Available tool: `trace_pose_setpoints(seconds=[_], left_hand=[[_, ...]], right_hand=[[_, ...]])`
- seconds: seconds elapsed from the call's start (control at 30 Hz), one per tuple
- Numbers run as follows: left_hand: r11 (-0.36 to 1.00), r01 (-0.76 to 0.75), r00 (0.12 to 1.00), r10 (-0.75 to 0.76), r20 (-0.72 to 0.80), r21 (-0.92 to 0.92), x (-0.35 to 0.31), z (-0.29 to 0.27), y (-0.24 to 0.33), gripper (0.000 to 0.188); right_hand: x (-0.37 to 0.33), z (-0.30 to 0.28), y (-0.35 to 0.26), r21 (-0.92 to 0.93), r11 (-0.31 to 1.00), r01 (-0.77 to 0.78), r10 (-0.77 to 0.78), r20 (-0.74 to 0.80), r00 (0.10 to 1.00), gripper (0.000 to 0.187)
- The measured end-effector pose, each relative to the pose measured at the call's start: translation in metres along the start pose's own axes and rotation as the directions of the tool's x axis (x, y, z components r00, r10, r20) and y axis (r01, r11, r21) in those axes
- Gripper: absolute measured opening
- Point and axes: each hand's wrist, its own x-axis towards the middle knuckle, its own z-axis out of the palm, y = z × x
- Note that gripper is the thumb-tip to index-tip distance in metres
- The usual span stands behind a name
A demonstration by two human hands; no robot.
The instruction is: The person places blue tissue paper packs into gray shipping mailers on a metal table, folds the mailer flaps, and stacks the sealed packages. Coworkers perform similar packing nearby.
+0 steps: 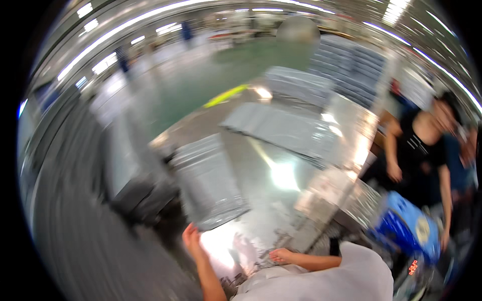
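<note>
My left hand [192,240] is at the near left corner of a grey plastic-wrapped package [208,180] lying on the shiny metal table [266,195]. Its fingers look stretched out, and no held thing shows in them. Whether they touch the wrap is too blurred to tell. My right hand [282,255] hovers over the table's near edge, close to my body. Its fingers are smeared by motion, and I see nothing in them. Farther back lies a wider grey wrapped package [281,128].
Another wrapped package [298,85] sits at the table's far edge, before a tall stack of grey packages [346,67]. Grey bundles [125,165] stand to the left. At right, a person in black [422,145] has a hand by a blue bag [409,228].
</note>
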Motion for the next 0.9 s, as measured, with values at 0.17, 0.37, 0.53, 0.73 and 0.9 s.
trace_pose_setpoints(seconds=[0.17, 0.37, 0.53, 0.73, 0.9], left_hand=[[0.987, 0.156, 0.969, -0.162, 0.189, 0.045, -0.028, 0.038, -0.025, 0.025], [0.915, 0.356, 0.756, -0.400, 0.518, 0.189, -0.081, 0.083, -0.072, 0.022], [0.813, 0.431, 0.488, -0.575, 0.657, 0.391, -0.117, 0.095, -0.108, 0.018], [0.168, 0.545, -0.323, -0.862, 0.390, 0.822, -0.121, 0.034, -0.245, 0.043], [0.244, 0.204, -0.154, -0.948, 0.277, 0.948, -0.181, -0.014, -0.267, 0.072]], right_hand=[[0.031, -0.077, 0.059, 0.052, 0.991, 0.125, -0.109, -0.231, 0.967, 0.027], [-0.003, -0.070, 0.060, 0.341, 0.852, 0.396, -0.282, -0.338, 0.898, 0.022], [-0.014, -0.050, 0.084, 0.444, 0.790, 0.422, -0.316, -0.295, 0.902, 0.021], [-0.014, -0.065, 0.128, 0.078, 0.894, 0.441, -0.386, -0.367, 0.846, 0.011], [0.015, -0.092, 0.212, -0.975, 0.127, 0.181, -0.662, 0.053, 0.747, 0.018]])
